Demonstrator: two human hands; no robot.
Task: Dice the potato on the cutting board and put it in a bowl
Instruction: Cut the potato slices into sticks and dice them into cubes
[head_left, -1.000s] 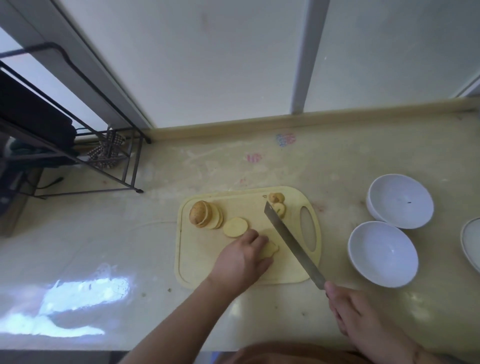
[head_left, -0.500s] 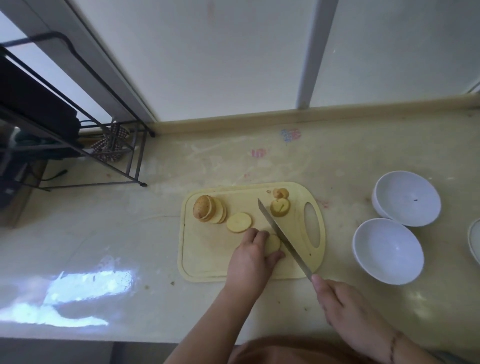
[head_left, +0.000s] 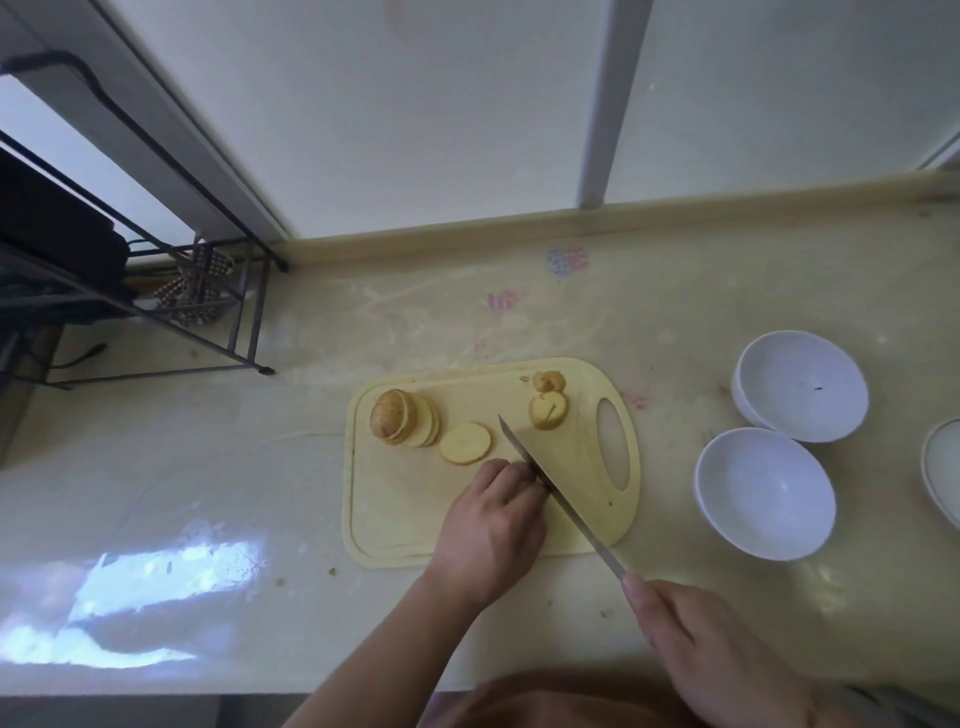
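A pale yellow cutting board (head_left: 400, 525) lies on the counter. At its back left a stack of potato slices (head_left: 402, 417) leans with the skin end facing left, and one loose slice (head_left: 466, 443) lies beside it. More cut pieces (head_left: 548, 409) and a small end piece (head_left: 549, 381) sit near the board's handle hole. My left hand (head_left: 493, 525) presses down on a slice that it hides. My right hand (head_left: 711, 654) grips the knife (head_left: 556, 493); the blade runs diagonally along my left fingertips. Two white bowls (head_left: 763, 493) (head_left: 802, 384) stand empty to the right.
A third white dish (head_left: 943, 467) is cut off by the right edge. A black wire rack (head_left: 156, 291) with a checkered cloth stands at the back left. The wall and a ledge run along the back; the counter's front edge lies near my body.
The knife has shifted left, closer against my left fingertips, and now covers the slice under my left hand. My right hand has followed it a little to the left.
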